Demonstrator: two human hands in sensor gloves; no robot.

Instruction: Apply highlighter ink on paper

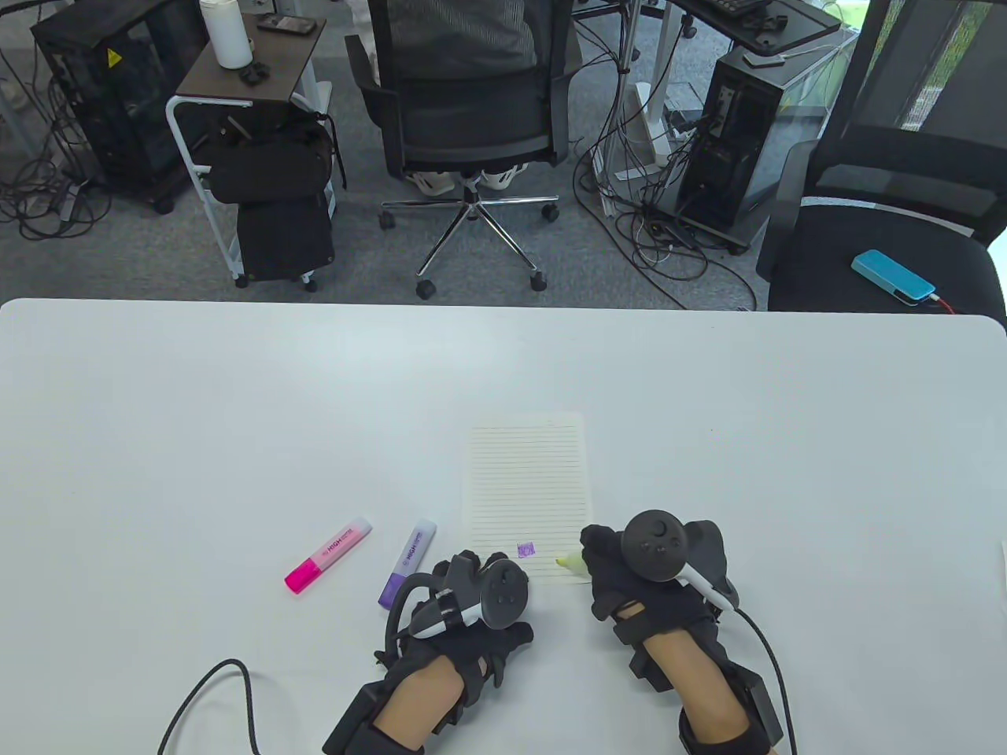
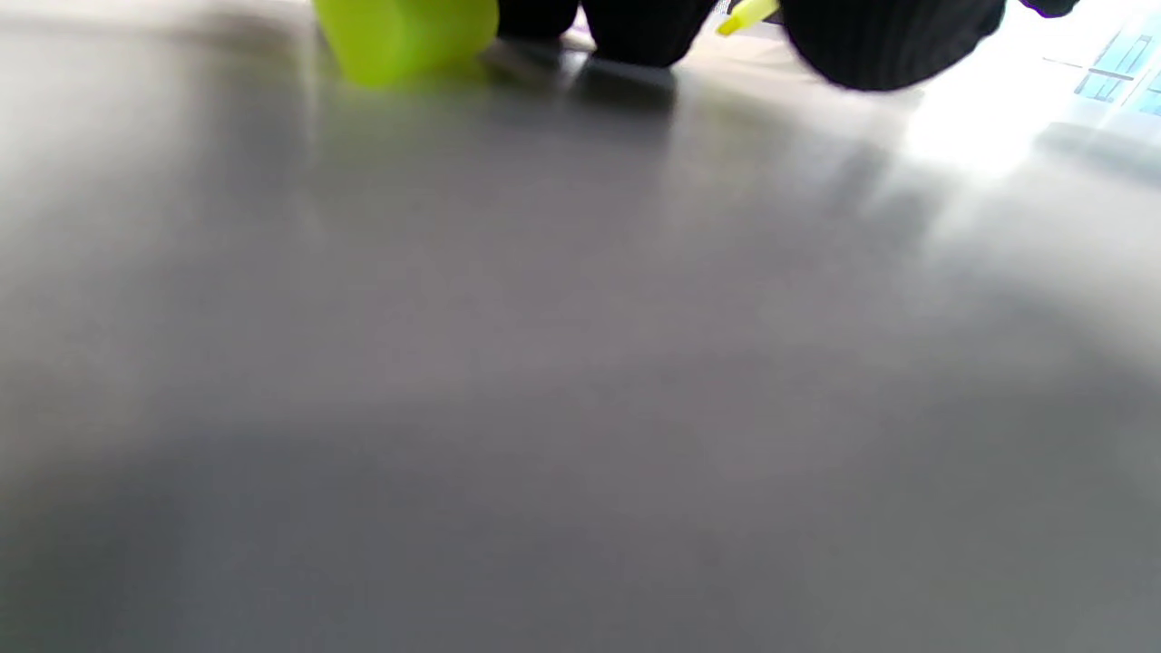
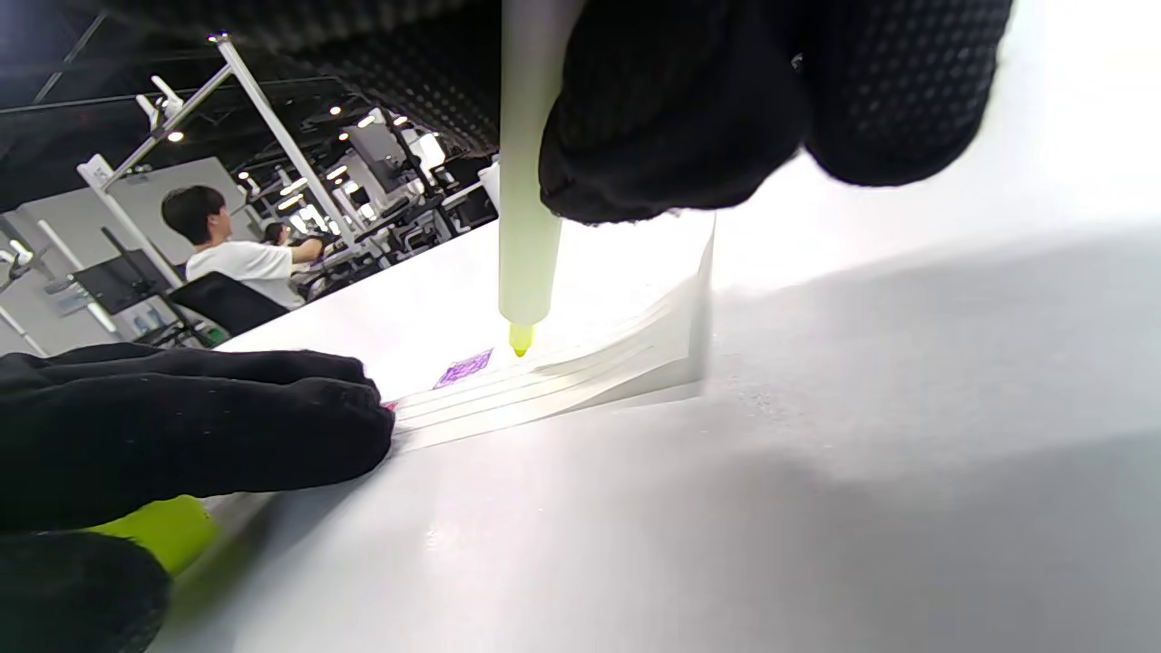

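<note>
While right hand (image 1: 657,570) grips yellow highlighter (image 3: 528,227) | tip over paper (image 1: 529,487)

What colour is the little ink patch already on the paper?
Purple: the ink patch sits near the lined paper's near edge, clearest in the table view.

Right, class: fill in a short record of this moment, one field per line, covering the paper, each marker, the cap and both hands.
paper: lined sheet flat on the table, small purple mark near its lower edge
yellow marker: uncapped, in the right hand, tip at the paper beside the purple mark; contact unclear
yellow cap: under the left hand
left hand: fingers at the paper's lower left corner
pink marker: capped, lying left of the paper
purple marker: capped, between the pink marker and the left hand
</note>
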